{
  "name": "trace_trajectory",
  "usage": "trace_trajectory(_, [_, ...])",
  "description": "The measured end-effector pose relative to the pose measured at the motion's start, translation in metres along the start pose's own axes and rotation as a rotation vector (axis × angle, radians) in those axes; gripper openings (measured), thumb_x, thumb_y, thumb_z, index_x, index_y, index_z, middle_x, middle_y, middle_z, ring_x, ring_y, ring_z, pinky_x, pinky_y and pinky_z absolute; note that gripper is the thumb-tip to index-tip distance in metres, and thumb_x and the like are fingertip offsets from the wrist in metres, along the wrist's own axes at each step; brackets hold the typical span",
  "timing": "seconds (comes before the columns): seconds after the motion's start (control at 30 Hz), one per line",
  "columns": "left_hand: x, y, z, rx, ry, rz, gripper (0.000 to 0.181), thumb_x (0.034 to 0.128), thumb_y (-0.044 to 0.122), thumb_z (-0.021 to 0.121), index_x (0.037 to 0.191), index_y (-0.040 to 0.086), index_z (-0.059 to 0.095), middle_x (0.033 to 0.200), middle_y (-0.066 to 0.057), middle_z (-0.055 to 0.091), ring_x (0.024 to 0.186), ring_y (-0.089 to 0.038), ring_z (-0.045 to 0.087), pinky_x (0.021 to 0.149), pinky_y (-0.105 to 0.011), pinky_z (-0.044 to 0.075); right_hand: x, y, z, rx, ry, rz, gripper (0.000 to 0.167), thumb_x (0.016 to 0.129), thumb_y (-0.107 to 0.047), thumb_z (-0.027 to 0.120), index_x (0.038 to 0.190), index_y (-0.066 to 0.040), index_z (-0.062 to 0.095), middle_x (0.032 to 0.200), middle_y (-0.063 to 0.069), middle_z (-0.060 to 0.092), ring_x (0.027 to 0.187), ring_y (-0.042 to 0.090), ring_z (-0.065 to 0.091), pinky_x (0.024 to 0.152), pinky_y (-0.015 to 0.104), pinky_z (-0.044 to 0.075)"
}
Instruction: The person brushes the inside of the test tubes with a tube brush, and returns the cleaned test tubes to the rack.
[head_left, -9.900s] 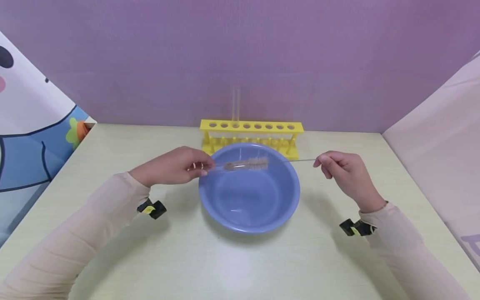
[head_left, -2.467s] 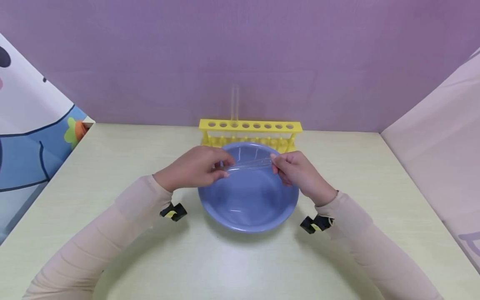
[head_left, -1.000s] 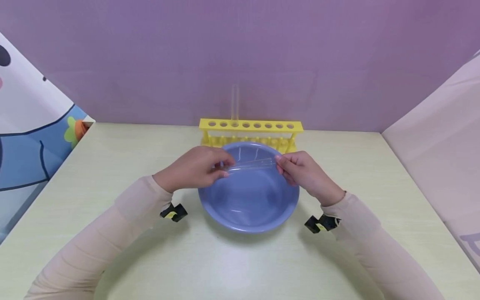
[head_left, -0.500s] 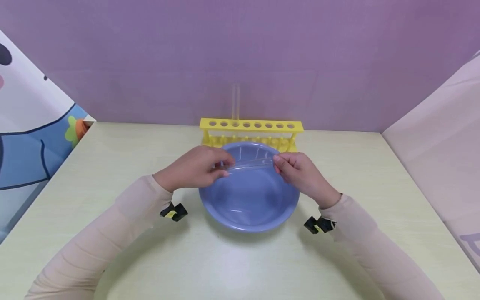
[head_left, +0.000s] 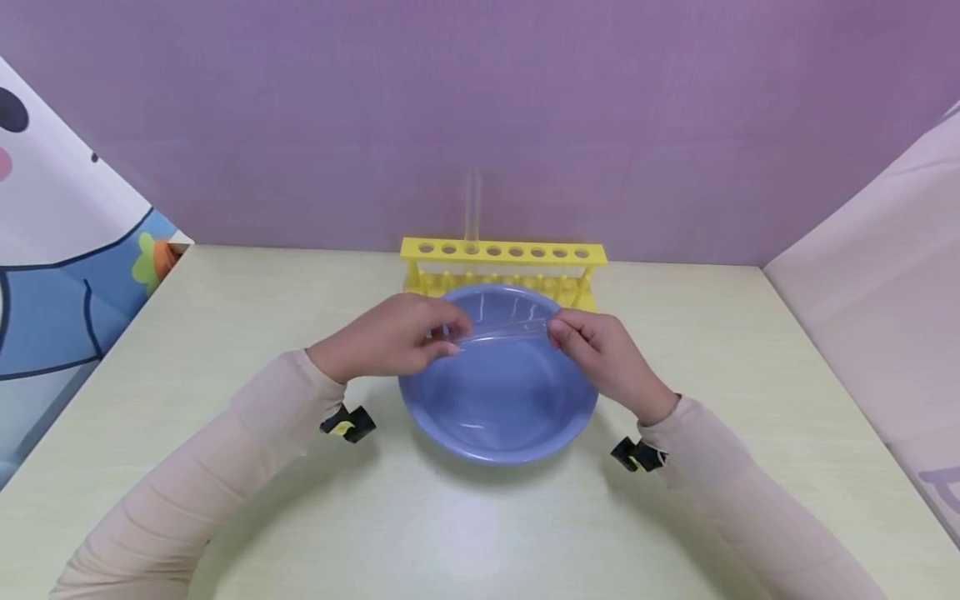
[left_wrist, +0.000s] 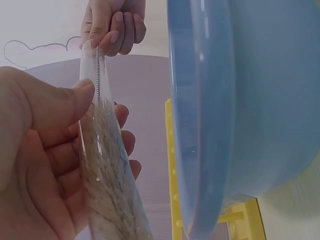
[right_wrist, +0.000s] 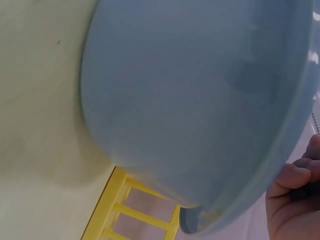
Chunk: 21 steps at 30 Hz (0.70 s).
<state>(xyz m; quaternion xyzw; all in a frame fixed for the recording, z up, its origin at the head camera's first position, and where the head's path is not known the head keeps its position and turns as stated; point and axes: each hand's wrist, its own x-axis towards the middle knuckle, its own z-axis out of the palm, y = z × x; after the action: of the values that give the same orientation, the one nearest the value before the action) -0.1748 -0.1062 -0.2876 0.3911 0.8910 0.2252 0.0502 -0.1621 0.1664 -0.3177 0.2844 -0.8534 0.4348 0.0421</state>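
Note:
Over the blue basin, a clear test tube lies nearly level between both hands. My left hand grips the tube at its left part, thumb on one side and fingers on the other. A bristle brush fills the tube's near part in the left wrist view, its twisted wire stem running up toward the mouth. At that mouth, my right hand pinches the stem, fingers curled. The right wrist view shows only part of this hand, at its right edge.
A yellow test tube rack stands behind the basin, partly hidden by it. One other clear test tube is upright in it. A purple panel rises behind the pale table.
Since the oldest frame, my right hand has come left and the brush has gone deeper into the tube. My left hand has shifted right. Lately the right hand has moved only slightly back and forth.

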Motion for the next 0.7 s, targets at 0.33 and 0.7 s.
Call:
trace_trajectory(0.33, [-0.001, -0.001, -0.001, -0.035, -0.038, 0.020, 0.017, 0.0900, 0.008, 0.063, 0.106, 0.007, 0.066, 0.094, 0.001, 0.065, 0.077, -0.011, 0.055, 0.072, -0.027, 0.049, -0.002, 0.007, 0.004, -0.152, 0.138, -0.252, 0.017, 0.093, -0.013, 0.055, 0.079, -0.005, 0.060, 0.069, 0.002, 0.052, 0.064, 0.010, 0.046, 0.061, 0.022, 0.040])
trace_trajectory(0.7, [-0.002, -0.001, -0.001, -0.064, -0.082, 0.056, 0.019, 0.0915, 0.009, 0.061, 0.110, 0.007, 0.065, 0.101, -0.001, 0.067, 0.085, -0.010, 0.058, 0.077, -0.028, 0.050, -0.004, 0.019, -0.004, -0.297, 0.180, -0.647, 0.035, 0.100, -0.031, 0.044, 0.083, -0.004, 0.060, 0.071, 0.001, 0.054, 0.063, 0.011, 0.047, 0.058, 0.023, 0.042])
